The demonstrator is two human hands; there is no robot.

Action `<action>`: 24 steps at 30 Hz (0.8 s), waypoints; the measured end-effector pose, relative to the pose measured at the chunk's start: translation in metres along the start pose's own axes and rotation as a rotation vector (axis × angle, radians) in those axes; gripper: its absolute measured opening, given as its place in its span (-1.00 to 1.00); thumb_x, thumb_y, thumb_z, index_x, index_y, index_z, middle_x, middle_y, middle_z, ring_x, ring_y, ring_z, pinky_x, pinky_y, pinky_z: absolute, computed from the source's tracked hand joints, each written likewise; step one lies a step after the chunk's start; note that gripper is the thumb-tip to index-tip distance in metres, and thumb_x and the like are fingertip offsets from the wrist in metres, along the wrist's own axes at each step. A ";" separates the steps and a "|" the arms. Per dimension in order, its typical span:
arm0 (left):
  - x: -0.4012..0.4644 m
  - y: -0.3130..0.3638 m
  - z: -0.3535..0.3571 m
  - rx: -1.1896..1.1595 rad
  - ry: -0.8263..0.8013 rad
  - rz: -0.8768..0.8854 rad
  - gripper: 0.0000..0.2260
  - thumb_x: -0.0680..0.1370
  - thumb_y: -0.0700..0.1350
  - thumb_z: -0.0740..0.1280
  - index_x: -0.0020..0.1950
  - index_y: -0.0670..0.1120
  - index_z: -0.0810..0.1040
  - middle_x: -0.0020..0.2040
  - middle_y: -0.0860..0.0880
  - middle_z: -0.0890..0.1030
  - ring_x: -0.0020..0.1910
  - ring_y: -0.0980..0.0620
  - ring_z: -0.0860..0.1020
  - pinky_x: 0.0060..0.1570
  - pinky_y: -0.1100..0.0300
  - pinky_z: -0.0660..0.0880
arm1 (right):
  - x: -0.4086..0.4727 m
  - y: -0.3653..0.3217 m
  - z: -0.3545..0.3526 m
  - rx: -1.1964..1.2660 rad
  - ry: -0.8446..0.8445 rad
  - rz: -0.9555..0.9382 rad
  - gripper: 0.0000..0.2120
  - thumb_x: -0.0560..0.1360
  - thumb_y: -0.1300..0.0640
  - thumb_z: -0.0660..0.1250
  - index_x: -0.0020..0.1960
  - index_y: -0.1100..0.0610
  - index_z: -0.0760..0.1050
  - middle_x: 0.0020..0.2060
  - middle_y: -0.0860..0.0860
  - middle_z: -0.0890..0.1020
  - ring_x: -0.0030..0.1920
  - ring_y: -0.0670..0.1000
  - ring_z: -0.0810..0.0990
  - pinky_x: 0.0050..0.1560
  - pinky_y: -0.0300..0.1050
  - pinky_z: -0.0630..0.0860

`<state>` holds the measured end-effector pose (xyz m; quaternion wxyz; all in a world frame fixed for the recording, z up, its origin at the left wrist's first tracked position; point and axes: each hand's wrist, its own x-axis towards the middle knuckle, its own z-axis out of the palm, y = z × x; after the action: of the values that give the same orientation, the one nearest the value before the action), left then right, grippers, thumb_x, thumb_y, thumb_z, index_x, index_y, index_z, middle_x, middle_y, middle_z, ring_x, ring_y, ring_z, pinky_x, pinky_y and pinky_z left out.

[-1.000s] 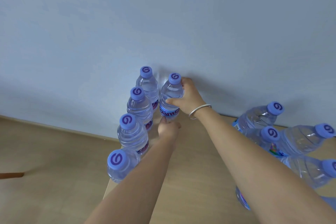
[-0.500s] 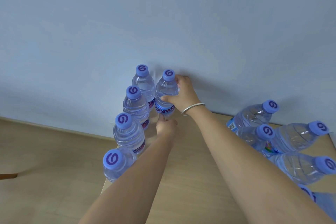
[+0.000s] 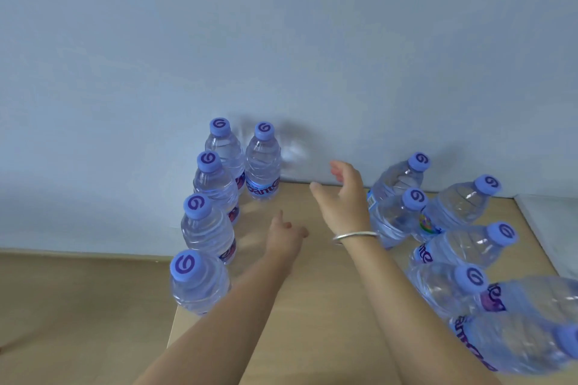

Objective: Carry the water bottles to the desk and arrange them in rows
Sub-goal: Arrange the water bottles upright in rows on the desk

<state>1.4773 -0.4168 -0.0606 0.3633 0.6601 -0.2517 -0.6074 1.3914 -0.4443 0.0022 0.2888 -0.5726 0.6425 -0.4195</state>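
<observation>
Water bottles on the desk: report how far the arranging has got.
Done: four bottles stand in a row along the desk's left edge, and a fifth bottle starts a second row by the wall. In hand: nothing; the left hand and right hand are empty. Left: the bottles in the loose cluster on the right.

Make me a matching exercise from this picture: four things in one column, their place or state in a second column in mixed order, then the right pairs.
Things:
1. bracelet
2. left hand
3. bottle beside the wall
4. bottle at the desk's near left corner

Places or states:
A. standing upright at the far end of the desk, second column
B. on the right wrist
C. open over the bare desk, holding nothing
D. nearest the camera in the left row

Pairs: 1-B, 2-C, 3-A, 4-D
</observation>
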 end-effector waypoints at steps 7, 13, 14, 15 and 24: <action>-0.025 -0.016 0.005 0.140 -0.087 0.047 -0.39 0.46 -0.28 0.33 0.47 -0.07 0.21 0.29 -0.13 0.44 0.05 0.01 0.43 0.02 0.22 0.31 | -0.043 0.024 -0.051 -0.058 0.680 -0.044 -0.48 0.27 0.36 0.38 0.21 0.32 0.36 0.07 0.12 0.40 0.14 0.11 0.30 0.16 -0.11 0.25; -0.044 -0.023 0.000 0.229 -0.159 0.093 -0.42 0.47 -0.25 0.33 0.45 -0.07 0.23 0.25 -0.09 0.44 0.05 0.01 0.44 -0.01 0.21 0.33 | -0.022 0.046 -0.052 0.009 0.576 0.213 -0.51 0.27 0.24 0.49 0.11 0.32 0.37 0.04 0.21 0.51 0.07 0.19 0.49 -0.03 -0.15 0.35; -0.046 -0.023 -0.003 0.255 -0.176 0.111 -0.42 0.47 -0.24 0.34 0.45 -0.07 0.23 0.25 -0.08 0.44 0.05 0.02 0.44 -0.01 0.21 0.33 | -0.021 0.049 -0.051 0.009 0.568 0.230 -0.53 0.28 0.22 0.49 0.08 0.30 0.38 0.01 0.18 0.51 0.03 0.16 0.50 -0.09 -0.18 0.33; -0.048 -0.024 -0.006 0.284 -0.195 0.129 -0.42 0.46 -0.24 0.35 0.44 -0.06 0.24 0.25 -0.08 0.43 0.05 0.03 0.45 -0.02 0.22 0.33 | -0.020 0.051 -0.051 0.004 0.558 0.236 -0.54 0.28 0.20 0.49 0.08 0.28 0.37 0.00 0.15 0.50 0.02 0.13 0.50 -0.11 -0.21 0.31; -0.059 -0.030 -0.021 0.435 -0.301 0.235 -0.33 0.41 -0.25 0.43 0.46 -0.07 0.22 0.32 -0.08 0.41 0.25 -0.02 0.44 0.05 0.20 0.42 | -0.037 0.038 -0.059 0.052 0.459 0.186 -0.64 0.26 0.13 0.47 -0.08 0.10 0.33 -0.14 0.02 0.50 -0.07 0.12 0.51 -0.14 -0.13 0.34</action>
<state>1.4861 -0.3490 -0.0479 0.2395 0.5913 -0.5018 -0.5841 1.3287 -0.3964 -0.0062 0.1874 -0.3929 0.7303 -0.5264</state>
